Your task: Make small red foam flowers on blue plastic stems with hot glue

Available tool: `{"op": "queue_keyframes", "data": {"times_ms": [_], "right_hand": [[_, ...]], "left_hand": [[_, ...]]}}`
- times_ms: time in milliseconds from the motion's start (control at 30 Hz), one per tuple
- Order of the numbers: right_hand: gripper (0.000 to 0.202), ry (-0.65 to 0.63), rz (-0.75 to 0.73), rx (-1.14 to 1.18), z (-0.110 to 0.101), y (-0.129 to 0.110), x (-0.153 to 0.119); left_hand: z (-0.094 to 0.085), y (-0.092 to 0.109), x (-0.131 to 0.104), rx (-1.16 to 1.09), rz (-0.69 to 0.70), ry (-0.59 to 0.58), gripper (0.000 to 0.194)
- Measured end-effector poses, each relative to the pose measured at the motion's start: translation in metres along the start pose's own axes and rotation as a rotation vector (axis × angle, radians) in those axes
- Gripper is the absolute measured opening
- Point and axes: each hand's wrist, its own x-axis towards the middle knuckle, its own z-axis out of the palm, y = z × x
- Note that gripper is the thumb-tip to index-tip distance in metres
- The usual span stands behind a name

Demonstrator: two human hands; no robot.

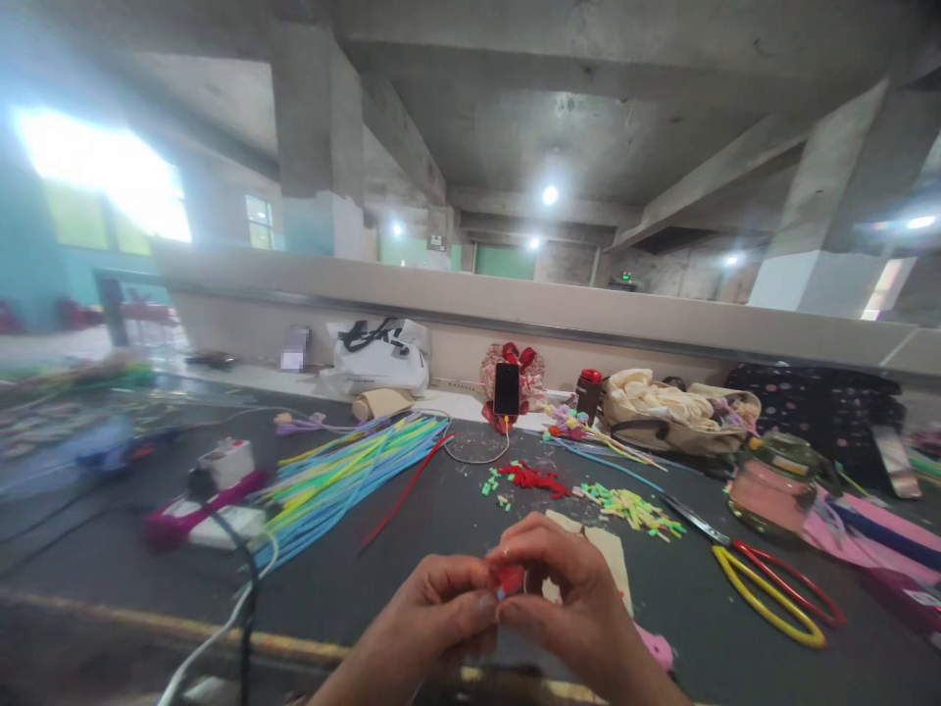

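Near the table's front edge, my left hand (452,608) and my right hand (563,583) meet, both closed around a small red piece (509,579) with a bit of light blue at its lower side. Fingers cover much of it. Beyond my hands lie a pile of short red pieces (535,479) and a pile of yellow-green pieces (628,508). Beige card (607,554) lies partly behind my right hand. Long blue, green and yellow strips (353,490) are bundled on the left, with one red strip (408,492) beside them.
Scissors (768,588) with red and yellow handles lie at the right, near a glass jar (775,485). A phone (507,389) stands at the back, plugged into a white cable. A power strip (210,510) with cords sits left. Bags line the back.
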Motion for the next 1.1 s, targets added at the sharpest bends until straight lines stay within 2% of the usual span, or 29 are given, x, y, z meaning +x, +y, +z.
{"op": "queue_keyframes", "data": {"times_ms": [233, 533, 633, 800, 867, 967, 1100], "right_hand": [[0.011, 0.000, 0.013, -0.016, 0.0009, -0.0011, 0.0012], [0.007, 0.012, 0.039, -0.020, 0.0012, -0.0012, -0.0007], [0.008, 0.017, 0.054, -0.027, 0.0018, 0.0000, 0.0000], [0.035, 0.026, 0.087, 0.029, 0.0034, 0.0034, 0.0004], [0.037, 0.024, 0.109, 0.054, 0.0029, 0.0044, 0.0001], [0.030, 0.030, 0.132, 0.115, 0.0016, 0.0050, 0.0002], [0.022, 0.045, 0.192, 0.251, 0.0048, 0.0031, 0.0040]], "left_hand": [[-0.0056, -0.0019, 0.0057, 0.001, -0.044, -0.127, 0.036], [-0.0083, -0.0063, 0.0070, 0.003, -0.057, -0.101, 0.035], [-0.0078, -0.0073, 0.0083, -0.025, -0.050, -0.132, 0.035], [-0.0049, -0.0073, 0.0050, -0.162, 0.008, -0.034, 0.032], [-0.0040, -0.0069, 0.0026, -0.214, -0.001, -0.017, 0.030], [-0.0023, -0.0070, 0.0007, -0.340, 0.008, -0.086, 0.029], [0.0015, -0.0089, 0.0017, -0.557, 0.106, -0.192, 0.027]]}}
